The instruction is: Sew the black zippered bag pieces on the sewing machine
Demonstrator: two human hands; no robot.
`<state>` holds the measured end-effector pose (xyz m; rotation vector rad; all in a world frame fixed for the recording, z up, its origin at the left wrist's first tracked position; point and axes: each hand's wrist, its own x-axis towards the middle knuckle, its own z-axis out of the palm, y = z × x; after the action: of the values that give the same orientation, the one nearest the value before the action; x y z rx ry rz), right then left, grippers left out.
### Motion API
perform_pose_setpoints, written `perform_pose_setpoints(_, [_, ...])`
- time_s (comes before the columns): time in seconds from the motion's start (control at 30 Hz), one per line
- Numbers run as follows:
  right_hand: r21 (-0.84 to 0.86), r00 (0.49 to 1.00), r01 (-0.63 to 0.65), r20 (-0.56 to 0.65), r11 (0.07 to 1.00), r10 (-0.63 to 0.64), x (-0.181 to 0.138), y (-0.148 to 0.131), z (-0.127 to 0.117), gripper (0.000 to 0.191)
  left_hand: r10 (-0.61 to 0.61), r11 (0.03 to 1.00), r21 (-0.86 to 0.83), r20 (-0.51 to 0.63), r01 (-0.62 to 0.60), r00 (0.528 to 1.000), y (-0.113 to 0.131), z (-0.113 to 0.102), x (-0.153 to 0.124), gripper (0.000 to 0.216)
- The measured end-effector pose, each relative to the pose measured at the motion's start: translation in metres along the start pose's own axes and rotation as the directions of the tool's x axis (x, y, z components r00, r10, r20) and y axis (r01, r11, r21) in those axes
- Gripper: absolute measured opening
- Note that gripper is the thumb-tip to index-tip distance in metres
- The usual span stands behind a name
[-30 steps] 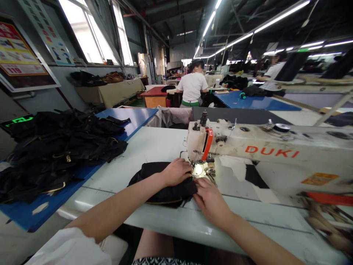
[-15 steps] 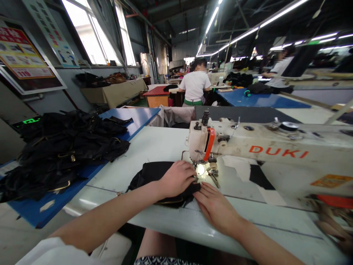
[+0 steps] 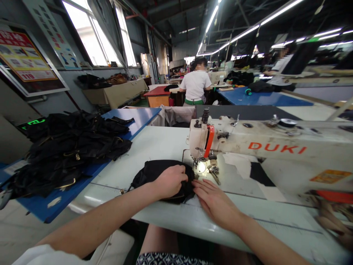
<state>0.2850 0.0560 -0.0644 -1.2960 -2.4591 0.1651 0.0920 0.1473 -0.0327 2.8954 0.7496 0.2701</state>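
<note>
A black zippered fabric piece (image 3: 154, 170), folded and rounded like a small pouch, lies on the sewing machine's pale table (image 3: 165, 140). My left hand (image 3: 172, 181) is closed on its upper side, fingers bent in a pinch on the cloth. With fingers stretched out together, my right hand (image 3: 216, 202) lies flat on the table, its fingertips touching the cloth's right edge. Just beyond both hands are the needle and presser foot of the sewing machine (image 3: 275, 141), lit by a small lamp. The cloth sits left of the needle; whether it reaches under the foot is hidden.
A heap of black zippered pieces (image 3: 82, 143) covers much of the blue table (image 3: 146, 114) on my left. White scraps and a black scrap (image 3: 260, 173) lie under the machine arm. A person in a white shirt (image 3: 194, 84) sits ahead, with another person (image 3: 281, 70) further right.
My left hand has drawn back slightly left from the needle, its fingers now more bent. The cloth's right end has shifted left and bunched up. My right hand has hardly moved.
</note>
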Motion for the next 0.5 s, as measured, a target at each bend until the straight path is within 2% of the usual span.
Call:
perform_pose_setpoints(0.1, [-0.011, 1.0, -0.002, 0.008, 1.0, 0.002, 0.0, 0.001, 0.001, 0.03, 0.076, 0.993, 0.091, -0.009, -0.075, 0.997, -0.001, 0.001, -0.002, 0.021])
perform_pose_setpoints(0.2, [-0.01, 1.0, -0.005, 0.004, 1.0, 0.005, 0.0, 0.001, 0.001, 0.03, 0.129, 0.989, 0.077, -0.03, -0.126, 0.991, -0.002, 0.007, -0.002, 0.03])
perform_pose_setpoints(0.33, [-0.009, 1.0, 0.006, -0.009, 1.0, -0.007, 0.001, 0.002, 0.002, 0.03, 0.096, 0.995, 0.031, -0.004, -0.096, 0.995, -0.009, 0.017, -0.002, 0.046])
perform_pose_setpoints(0.5, [-0.024, 0.999, 0.023, -0.033, 0.999, -0.024, 0.009, 0.016, 0.001, 0.03, 0.073, 0.996, 0.046, 0.013, -0.073, 0.997, -0.02, 0.023, 0.009, 0.048])
